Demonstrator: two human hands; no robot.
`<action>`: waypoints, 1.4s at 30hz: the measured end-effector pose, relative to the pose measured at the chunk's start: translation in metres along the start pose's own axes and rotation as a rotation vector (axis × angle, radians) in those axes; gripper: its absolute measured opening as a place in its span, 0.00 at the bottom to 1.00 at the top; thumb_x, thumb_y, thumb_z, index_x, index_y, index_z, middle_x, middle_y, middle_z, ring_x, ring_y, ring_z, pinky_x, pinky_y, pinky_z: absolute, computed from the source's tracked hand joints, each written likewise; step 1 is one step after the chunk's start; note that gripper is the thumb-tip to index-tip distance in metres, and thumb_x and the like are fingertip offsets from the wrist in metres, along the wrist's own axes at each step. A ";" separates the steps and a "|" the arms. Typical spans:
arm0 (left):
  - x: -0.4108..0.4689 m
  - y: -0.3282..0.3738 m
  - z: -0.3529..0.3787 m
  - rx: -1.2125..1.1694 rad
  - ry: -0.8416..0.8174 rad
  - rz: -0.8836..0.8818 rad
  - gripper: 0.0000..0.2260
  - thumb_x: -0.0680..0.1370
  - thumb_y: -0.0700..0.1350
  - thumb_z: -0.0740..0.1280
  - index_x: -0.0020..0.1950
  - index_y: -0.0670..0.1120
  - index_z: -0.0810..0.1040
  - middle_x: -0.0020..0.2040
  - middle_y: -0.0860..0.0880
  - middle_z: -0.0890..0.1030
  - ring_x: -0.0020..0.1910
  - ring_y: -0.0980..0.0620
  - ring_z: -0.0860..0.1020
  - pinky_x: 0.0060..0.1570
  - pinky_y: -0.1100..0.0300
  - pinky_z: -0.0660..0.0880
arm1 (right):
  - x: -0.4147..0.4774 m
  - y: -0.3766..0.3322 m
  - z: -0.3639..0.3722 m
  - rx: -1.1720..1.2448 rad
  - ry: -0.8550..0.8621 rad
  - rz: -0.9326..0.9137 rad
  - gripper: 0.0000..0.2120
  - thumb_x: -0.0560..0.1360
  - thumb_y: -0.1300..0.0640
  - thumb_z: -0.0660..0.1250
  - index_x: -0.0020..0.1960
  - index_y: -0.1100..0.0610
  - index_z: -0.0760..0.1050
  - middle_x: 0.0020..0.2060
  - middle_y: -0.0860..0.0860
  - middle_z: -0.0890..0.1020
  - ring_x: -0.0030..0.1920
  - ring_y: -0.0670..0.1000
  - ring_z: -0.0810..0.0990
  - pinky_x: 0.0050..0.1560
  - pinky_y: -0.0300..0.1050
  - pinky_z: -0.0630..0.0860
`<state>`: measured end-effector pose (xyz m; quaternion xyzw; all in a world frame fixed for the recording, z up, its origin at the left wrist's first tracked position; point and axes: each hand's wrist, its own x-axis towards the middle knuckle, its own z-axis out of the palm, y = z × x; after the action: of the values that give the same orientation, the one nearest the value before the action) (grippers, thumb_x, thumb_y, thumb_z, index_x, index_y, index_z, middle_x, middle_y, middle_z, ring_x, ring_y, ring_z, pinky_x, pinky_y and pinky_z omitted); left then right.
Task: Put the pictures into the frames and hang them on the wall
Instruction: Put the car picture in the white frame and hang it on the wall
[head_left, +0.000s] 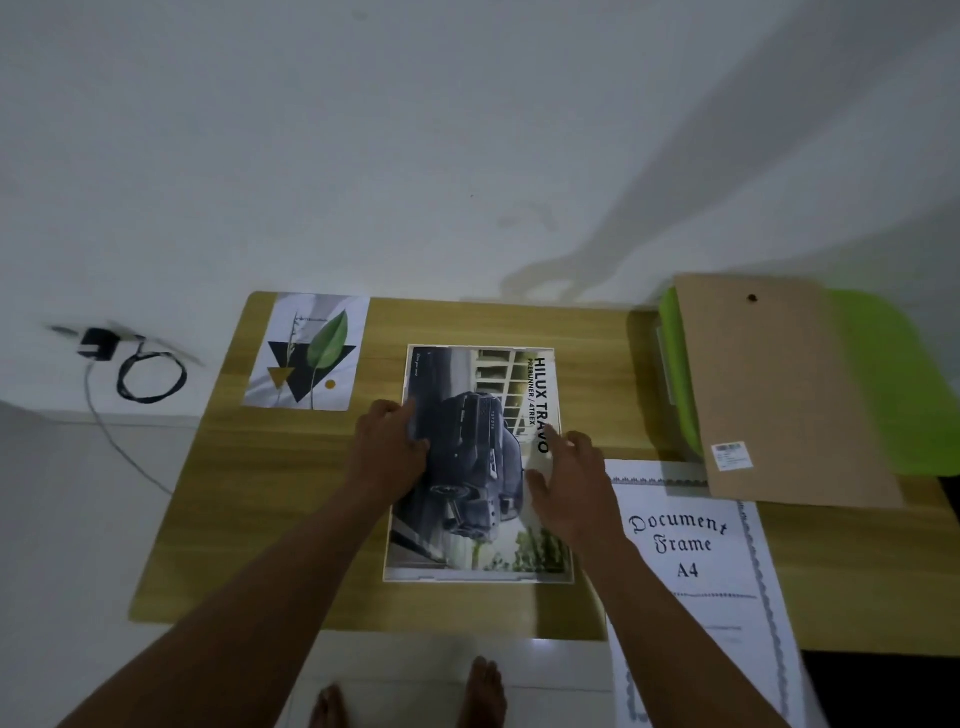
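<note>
Left hand (389, 447): it lies on the left edge of the truck picture (467, 493), in the middle of the view. The fingers bend a little and press down. They are not wrapped round anything.
Right hand (566, 483): the fingers are spread wide and press on the right side of the same picture, just under the big black words.
Why two hands: one on each side likely keeps the paper from sliding while it is pushed flat and straight.
Truck picture: it lies face up inside the white frame (467, 576). A thin white rim shows all around it.
White frame: it lies flat on the wooden table (260, 519), which makes it easy to fill.
Paper sheet (691, 545): lower right, just beside the right hand. It says "Document Frame A4" and hangs over the table edge. It is likely the filler page, moved out of the way.
Brown board (769, 389): on the right, resting on a green tray (883, 364). It looks like the frame's back, put aside until the picture is in.
Leaf picture (306, 353): upper left of the table, lying loose with no frame around it yet.
Wall (467, 130): top of the view, and nothing hangs there yet.
Charger and cable (104, 348): on the floor at the left.
How far along: I think this is an early step, since one picture is only now going in.
</note>
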<state>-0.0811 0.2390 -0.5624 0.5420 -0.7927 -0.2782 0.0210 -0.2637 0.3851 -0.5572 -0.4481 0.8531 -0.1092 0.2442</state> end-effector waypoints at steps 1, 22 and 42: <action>0.000 -0.001 0.002 0.038 -0.018 0.011 0.27 0.75 0.49 0.69 0.72 0.49 0.67 0.67 0.42 0.70 0.64 0.40 0.71 0.59 0.45 0.74 | 0.000 0.000 0.000 -0.042 -0.031 -0.043 0.30 0.80 0.47 0.62 0.78 0.51 0.57 0.76 0.56 0.59 0.75 0.59 0.58 0.70 0.54 0.66; 0.005 -0.011 0.019 0.204 -0.113 0.125 0.37 0.77 0.62 0.63 0.79 0.46 0.53 0.80 0.44 0.46 0.71 0.38 0.67 0.65 0.45 0.70 | 0.019 0.020 0.027 -0.283 -0.127 -0.247 0.32 0.81 0.39 0.38 0.80 0.53 0.42 0.80 0.53 0.43 0.78 0.58 0.36 0.75 0.67 0.42; 0.018 -0.033 0.025 0.383 -0.148 0.354 0.44 0.75 0.70 0.53 0.79 0.43 0.43 0.79 0.39 0.41 0.78 0.40 0.45 0.75 0.41 0.50 | 0.010 0.022 0.021 -0.233 -0.134 -0.177 0.34 0.82 0.39 0.50 0.81 0.51 0.41 0.80 0.50 0.41 0.78 0.57 0.36 0.77 0.62 0.42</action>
<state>-0.0683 0.2254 -0.6034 0.3671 -0.9128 -0.1539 -0.0917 -0.2733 0.3905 -0.5877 -0.5529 0.7990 -0.0006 0.2365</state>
